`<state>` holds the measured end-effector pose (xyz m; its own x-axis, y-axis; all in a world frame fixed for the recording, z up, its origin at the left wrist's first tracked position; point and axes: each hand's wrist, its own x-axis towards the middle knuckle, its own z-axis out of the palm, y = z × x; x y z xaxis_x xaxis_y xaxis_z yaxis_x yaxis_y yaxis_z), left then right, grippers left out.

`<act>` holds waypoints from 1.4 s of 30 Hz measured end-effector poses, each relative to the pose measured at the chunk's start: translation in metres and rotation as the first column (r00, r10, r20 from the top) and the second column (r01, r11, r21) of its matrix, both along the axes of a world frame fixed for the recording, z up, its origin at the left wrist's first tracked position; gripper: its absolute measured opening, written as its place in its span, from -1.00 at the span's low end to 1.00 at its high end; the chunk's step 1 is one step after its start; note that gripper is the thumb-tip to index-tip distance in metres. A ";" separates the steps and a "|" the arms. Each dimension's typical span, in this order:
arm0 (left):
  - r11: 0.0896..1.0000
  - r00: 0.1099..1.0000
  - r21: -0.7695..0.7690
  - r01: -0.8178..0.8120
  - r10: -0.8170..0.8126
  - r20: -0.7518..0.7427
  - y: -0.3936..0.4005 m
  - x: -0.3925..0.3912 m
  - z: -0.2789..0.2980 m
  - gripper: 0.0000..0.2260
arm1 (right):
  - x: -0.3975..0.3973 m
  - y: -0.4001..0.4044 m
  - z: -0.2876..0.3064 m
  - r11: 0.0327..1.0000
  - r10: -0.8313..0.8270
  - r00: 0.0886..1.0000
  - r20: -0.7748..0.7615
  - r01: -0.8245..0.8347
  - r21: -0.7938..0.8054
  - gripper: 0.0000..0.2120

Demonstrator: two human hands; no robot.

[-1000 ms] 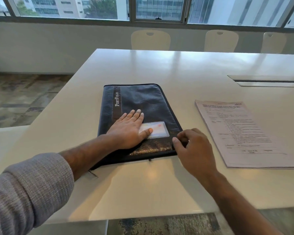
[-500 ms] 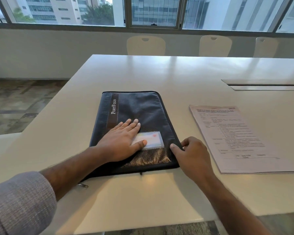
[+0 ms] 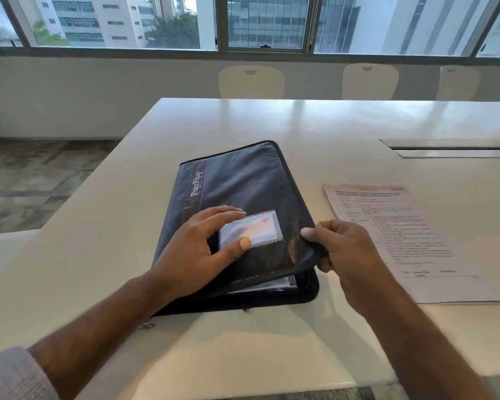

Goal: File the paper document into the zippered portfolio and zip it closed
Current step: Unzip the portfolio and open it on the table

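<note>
A dark grey zippered portfolio (image 3: 243,186) lies on the white table (image 3: 329,125) in front of me, with a clear card window on its cover. My right hand (image 3: 344,255) pinches the cover's near right corner and holds it raised, so a gap shows the clear sleeves inside. My left hand (image 3: 197,249) rests on the cover with fingers spread, thumb on the card window. The paper document (image 3: 393,226) lies flat on the table to the right of the portfolio. A metal zipper pull (image 3: 146,325) sticks out at the portfolio's near left corner, by my left forearm.
A recessed cable slot (image 3: 456,148) sits in the table at the far right. Three pale chairs (image 3: 251,82) stand behind the far edge, under the windows. The table's left edge drops to patterned floor.
My right hand has gripped the cover's near right corner and lifted it, opening the portfolio a little. My left hand has stayed on the cover, fingers now arched.
</note>
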<state>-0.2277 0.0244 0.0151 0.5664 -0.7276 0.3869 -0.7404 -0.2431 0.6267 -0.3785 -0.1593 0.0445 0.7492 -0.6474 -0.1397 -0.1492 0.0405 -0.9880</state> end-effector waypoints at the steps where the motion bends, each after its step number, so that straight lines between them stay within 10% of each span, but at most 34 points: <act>1: 0.999 0.999 0.019 0.044 -0.044 -0.006 0.004 -0.008 0.004 -0.35 | 0.000 0.000 0.004 1.000 0.013 1.000 0.027 -0.014 0.016 -0.87; 5: 0.976 0.989 0.211 0.051 -0.080 0.128 0.010 -0.029 0.004 -0.11 | 0.006 0.004 0.019 0.994 0.048 0.986 0.160 -0.063 0.085 -0.90; 12: 0.985 0.998 -0.164 -0.056 0.061 0.027 0.012 -0.036 0.004 -0.41 | 0.020 0.014 0.026 0.953 0.035 0.914 0.405 -0.153 0.261 -0.68; 16: 0.955 0.997 -0.285 -0.077 0.083 0.008 0.017 -0.039 0.009 -0.47 | 0.036 0.024 -0.009 0.974 0.136 0.972 0.191 -0.096 -0.207 -0.90; 20: 0.875 0.981 -0.445 -0.191 0.162 -0.104 0.028 -0.037 0.012 -0.53 | 0.036 0.032 -0.045 0.566 0.275 0.912 -0.306 -0.410 -0.715 -0.47; 27: 0.651 0.891 -0.612 -0.449 0.282 -0.354 0.056 -0.029 0.020 -0.75 | 0.032 0.035 -0.053 0.352 0.227 0.848 -0.478 -0.529 -0.772 -0.37; 35: 0.234 0.619 -0.583 -0.778 0.122 -0.776 0.106 -0.008 0.012 -0.87 | 0.034 0.034 -0.056 0.318 0.226 0.849 -0.478 -0.528 -0.787 -0.35; 42: 0.159 0.328 -0.323 -0.933 0.010 -0.945 0.143 0.005 -0.013 -0.85 | 0.036 0.035 -0.054 0.310 0.233 0.833 -0.501 -0.552 -0.774 -0.34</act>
<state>-0.2226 0.1676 0.0017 0.9218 0.2719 -0.2765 0.0760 0.5725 0.8164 -0.3428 -0.1239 -0.0096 0.9853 -0.1554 0.0712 -0.1227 -0.9328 -0.3388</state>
